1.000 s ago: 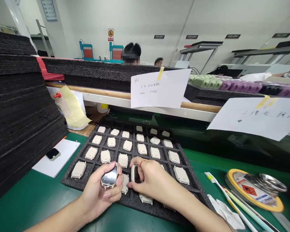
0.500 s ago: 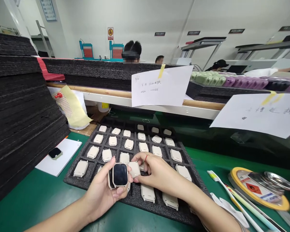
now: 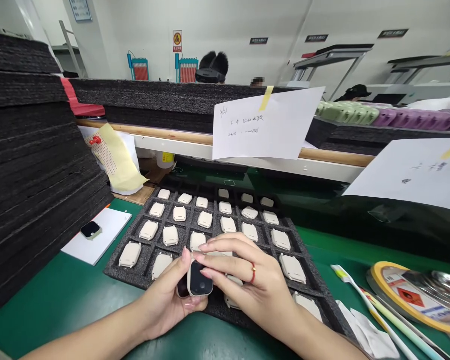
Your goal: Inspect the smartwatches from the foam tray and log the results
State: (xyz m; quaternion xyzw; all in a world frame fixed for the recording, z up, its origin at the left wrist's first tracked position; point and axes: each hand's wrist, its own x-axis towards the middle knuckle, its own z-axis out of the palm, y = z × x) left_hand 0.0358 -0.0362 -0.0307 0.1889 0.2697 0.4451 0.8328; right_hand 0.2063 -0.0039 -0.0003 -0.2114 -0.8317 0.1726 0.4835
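Showing dark screen [image 3: 202, 279], pale-edged watch [image 3: 200, 281]

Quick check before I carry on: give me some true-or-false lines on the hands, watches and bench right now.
1. The left hand holds a dark-screened watch. True.
2. The right hand is well away from it. False: its fingertips are right at that watch.
3. Another watch lies on the white paper. True.
4. The toothbrush lies left of the black tray. False: the toothbrush lies to its right.
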